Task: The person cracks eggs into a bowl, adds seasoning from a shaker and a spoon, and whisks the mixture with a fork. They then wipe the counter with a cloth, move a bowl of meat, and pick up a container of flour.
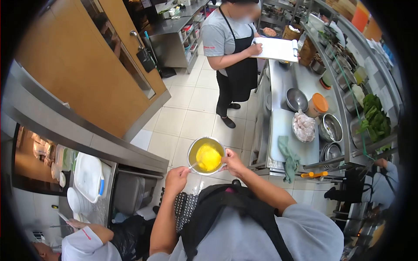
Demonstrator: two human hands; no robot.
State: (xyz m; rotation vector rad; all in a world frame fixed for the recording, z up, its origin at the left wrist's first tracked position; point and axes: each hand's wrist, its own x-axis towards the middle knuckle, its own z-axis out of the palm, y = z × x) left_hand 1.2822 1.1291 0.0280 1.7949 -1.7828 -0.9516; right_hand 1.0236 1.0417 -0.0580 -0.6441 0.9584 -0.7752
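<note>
A round metal bowl (191, 153) with bright yellow liquid (209, 157) in it is held out over the tiled floor. At its right rim my right hand (233, 162) is closed, thumb at the edge. My left hand (176, 179) is closed in a pinch at the lower left, on the handle of a thin utensil (193, 165) whose far end reaches into the yellow liquid. What kind of utensil it is cannot be made out.
A person (235, 56) in a black apron writes on a clipboard (276, 49) ahead. The right counter bears a white board (283, 126), a green cloth (287, 152) and a bowl of pale meat (303, 126). Other people are at lower left (91, 243) and far right (383, 187).
</note>
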